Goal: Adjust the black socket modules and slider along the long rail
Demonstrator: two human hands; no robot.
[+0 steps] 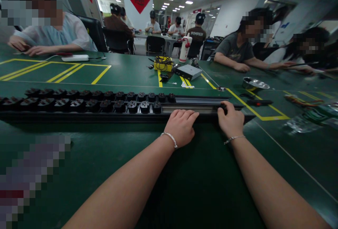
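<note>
Two long black metal rails (202,99) lie side by side across the table in front of me. Black socket modules (118,106) with pin holes fill both rails from the left to near my left hand; the channel to the right of them shows bare inside. My left hand (180,127) rests on the near edge of the front rail, fingers stretched out and holding nothing. Over the right end of that rail, my right hand (231,119) is closed with thumb and fingers around a small black part (224,108), mostly hidden by the fingers.
Behind the rails are a yellow box of cables (163,64), a grey metal box (188,72) and a white bottle (185,48). A metal bowl (255,84) and a clear plastic bottle (307,119) lie to the right. Co-workers sit across the green table (126,72).
</note>
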